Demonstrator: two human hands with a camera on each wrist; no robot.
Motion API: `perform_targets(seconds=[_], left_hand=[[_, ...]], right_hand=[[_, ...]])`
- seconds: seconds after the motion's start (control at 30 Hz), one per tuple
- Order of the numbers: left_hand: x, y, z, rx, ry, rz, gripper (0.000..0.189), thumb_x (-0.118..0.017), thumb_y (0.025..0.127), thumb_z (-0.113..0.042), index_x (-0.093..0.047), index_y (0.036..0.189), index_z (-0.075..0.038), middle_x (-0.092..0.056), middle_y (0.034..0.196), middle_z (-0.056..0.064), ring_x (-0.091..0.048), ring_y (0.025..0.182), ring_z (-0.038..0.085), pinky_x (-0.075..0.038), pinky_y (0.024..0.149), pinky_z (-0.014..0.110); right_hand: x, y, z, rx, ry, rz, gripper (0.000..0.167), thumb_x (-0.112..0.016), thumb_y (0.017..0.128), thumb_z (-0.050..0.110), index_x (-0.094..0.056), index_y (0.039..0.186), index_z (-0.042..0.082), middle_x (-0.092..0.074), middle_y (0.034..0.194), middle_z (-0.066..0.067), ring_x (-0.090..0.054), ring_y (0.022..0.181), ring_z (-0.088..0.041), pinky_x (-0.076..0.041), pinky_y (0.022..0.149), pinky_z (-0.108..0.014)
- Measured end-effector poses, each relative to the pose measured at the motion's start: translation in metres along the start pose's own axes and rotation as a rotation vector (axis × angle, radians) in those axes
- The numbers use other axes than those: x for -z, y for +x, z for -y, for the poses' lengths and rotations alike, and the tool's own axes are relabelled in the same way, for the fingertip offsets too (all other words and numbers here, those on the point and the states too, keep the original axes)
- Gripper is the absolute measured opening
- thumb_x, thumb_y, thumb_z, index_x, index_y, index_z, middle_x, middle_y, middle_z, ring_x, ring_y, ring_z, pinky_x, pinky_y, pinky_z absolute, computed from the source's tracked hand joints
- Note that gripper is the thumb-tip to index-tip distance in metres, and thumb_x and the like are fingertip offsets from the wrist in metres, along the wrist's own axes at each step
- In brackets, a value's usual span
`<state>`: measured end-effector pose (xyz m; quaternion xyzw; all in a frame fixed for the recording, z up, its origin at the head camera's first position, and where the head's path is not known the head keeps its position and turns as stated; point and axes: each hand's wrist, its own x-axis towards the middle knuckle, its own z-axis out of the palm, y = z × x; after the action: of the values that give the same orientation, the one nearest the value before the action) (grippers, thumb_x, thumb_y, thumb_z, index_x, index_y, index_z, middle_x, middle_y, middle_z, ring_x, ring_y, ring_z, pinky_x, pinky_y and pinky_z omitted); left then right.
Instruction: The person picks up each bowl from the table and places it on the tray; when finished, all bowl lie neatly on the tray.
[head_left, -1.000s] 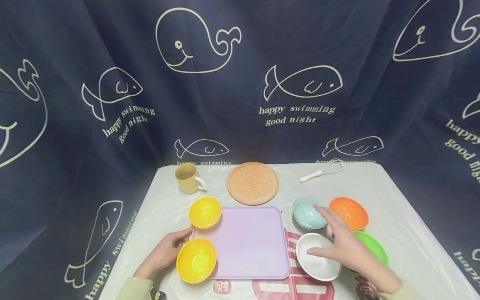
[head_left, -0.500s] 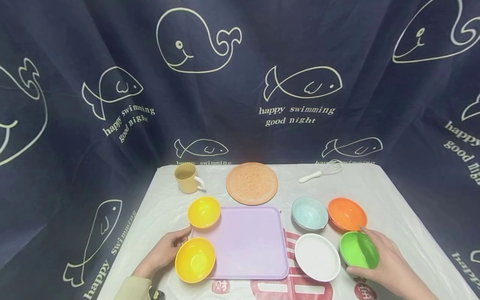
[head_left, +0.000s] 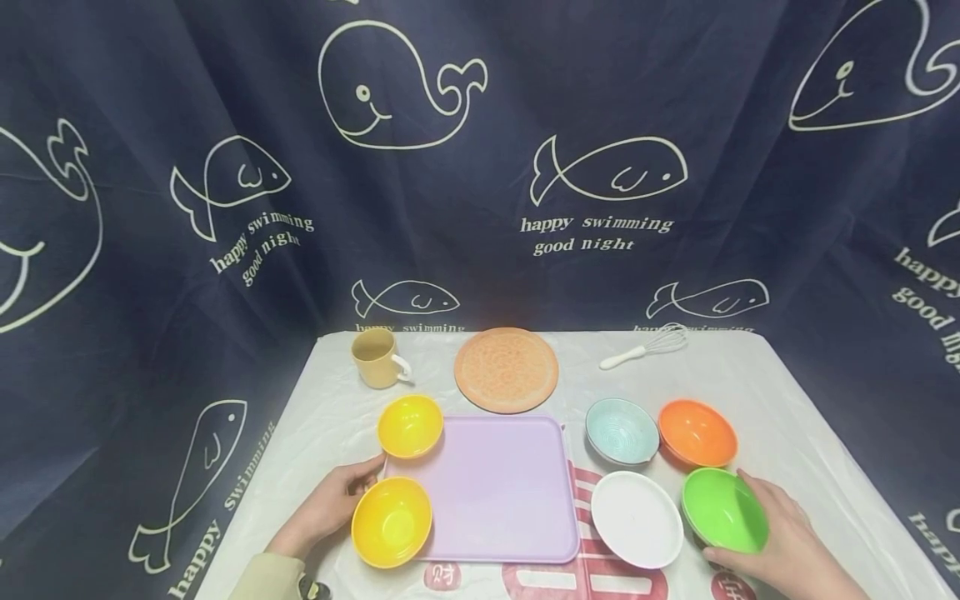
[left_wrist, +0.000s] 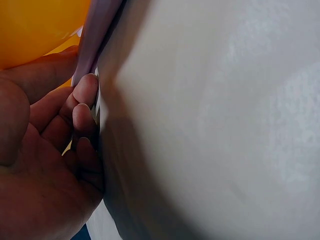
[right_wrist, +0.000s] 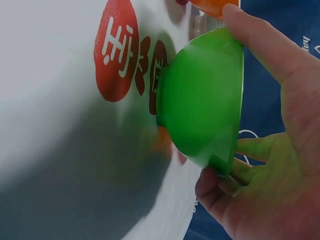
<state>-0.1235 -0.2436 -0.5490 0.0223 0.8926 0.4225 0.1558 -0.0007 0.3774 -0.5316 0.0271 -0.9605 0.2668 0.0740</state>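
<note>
My left hand (head_left: pixel 330 504) is at the left edge of a lilac tray (head_left: pixel 498 492), between two yellow bowls (head_left: pixel 410 427). In the left wrist view its thumb and curled fingers meet at the tray's rim (left_wrist: pixel 95 45); a yellow bowl (left_wrist: pixel 40 27) is just above the thumb. My right hand (head_left: pixel 783 533) grips a green bowl (head_left: pixel 723 510) from its right side. In the right wrist view the thumb lies at one side of the green bowl's (right_wrist: pixel 202 100) rim and fingertips at the other. The bowl's foot looks to be on the table.
A white dish (head_left: pixel 637 519), a light blue bowl (head_left: pixel 621 431) and an orange bowl (head_left: pixel 697 433) stand beside the green bowl. Farther back are a tan mug (head_left: pixel 375 358), a round pizza-like disc (head_left: pixel 506 369) and a whisk (head_left: pixel 641 350). A dark curtain (head_left: pixel 480 208) hangs behind the table.
My right hand has moved right and nearer, from over the light blue bowl and the white dish to the green bowl's rim. The left hand has stayed at the tray's edge.
</note>
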Motion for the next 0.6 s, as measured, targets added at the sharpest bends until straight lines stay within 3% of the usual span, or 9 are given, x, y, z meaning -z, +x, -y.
perform_targets(seconds=[0.13, 0.23, 0.33, 0.4, 0.47, 0.6], left_hand=[[0.0004, -0.0008, -0.0008, 0.006, 0.006, -0.006, 0.062, -0.080, 0.089, -0.030, -0.063, 0.147, -0.019, -0.071, 0.131, 0.002, -0.060, 0.127, 0.030, -0.037, 0.112, 0.067], [0.0004, -0.0009, -0.0011, 0.011, 0.016, -0.004, 0.062, -0.080, 0.089, -0.029, -0.062, 0.147, -0.018, -0.074, 0.115, 0.000, -0.063, 0.118, 0.027, -0.044, 0.109, 0.062], [0.0004, -0.0009, -0.0016, 0.010, 0.020, 0.001, 0.062, -0.080, 0.090, -0.027, -0.061, 0.148, -0.017, -0.068, 0.094, -0.001, -0.061, 0.100, 0.022, -0.050, 0.096, 0.049], [0.0002, -0.0012, -0.0016, 0.007, 0.022, 0.000, 0.061, -0.080, 0.090, -0.026, -0.061, 0.148, -0.017, -0.067, 0.091, -0.002, -0.060, 0.099, 0.021, -0.050, 0.095, 0.048], [0.0000, -0.0015, -0.0019, 0.005, 0.016, -0.004, 0.060, -0.079, 0.090, -0.025, -0.062, 0.147, -0.017, -0.070, 0.097, -0.002, -0.061, 0.102, 0.022, -0.050, 0.103, 0.055], [-0.0001, -0.0025, -0.0024, 0.004, 0.006, -0.012, 0.059, -0.079, 0.090, -0.026, -0.063, 0.146, -0.017, -0.073, 0.121, 0.000, -0.062, 0.119, 0.027, -0.039, 0.111, 0.066]], right_hand=[[-0.0002, -0.0003, -0.0008, -0.024, -0.004, 0.017, 0.127, -0.103, 0.058, 0.038, -0.034, 0.151, -0.014, -0.045, 0.136, -0.031, -0.050, 0.113, -0.046, -0.048, 0.083, -0.054], [-0.0003, -0.0001, -0.0016, -0.020, -0.002, 0.008, 0.125, -0.103, 0.057, 0.038, -0.037, 0.149, -0.014, -0.047, 0.135, -0.030, -0.052, 0.111, -0.043, -0.045, 0.080, -0.033], [-0.0005, 0.0000, -0.0026, -0.018, -0.002, 0.002, 0.124, -0.104, 0.057, 0.039, -0.038, 0.149, -0.012, -0.048, 0.134, -0.029, -0.054, 0.109, -0.041, -0.040, 0.075, -0.023], [-0.0007, 0.0004, -0.0029, -0.012, 0.004, 0.001, 0.124, -0.104, 0.057, 0.039, -0.039, 0.149, -0.012, -0.049, 0.134, -0.029, -0.054, 0.109, -0.041, -0.041, 0.075, -0.023], [-0.0010, 0.0005, -0.0031, -0.008, 0.004, -0.001, 0.124, -0.104, 0.056, 0.039, -0.039, 0.149, -0.012, -0.050, 0.133, -0.030, -0.054, 0.108, -0.041, -0.044, 0.075, -0.026], [-0.0015, 0.0007, -0.0034, -0.014, 0.004, 0.002, 0.125, -0.104, 0.056, 0.041, -0.039, 0.149, -0.012, -0.052, 0.132, -0.031, -0.055, 0.107, -0.041, -0.047, 0.075, -0.033]])
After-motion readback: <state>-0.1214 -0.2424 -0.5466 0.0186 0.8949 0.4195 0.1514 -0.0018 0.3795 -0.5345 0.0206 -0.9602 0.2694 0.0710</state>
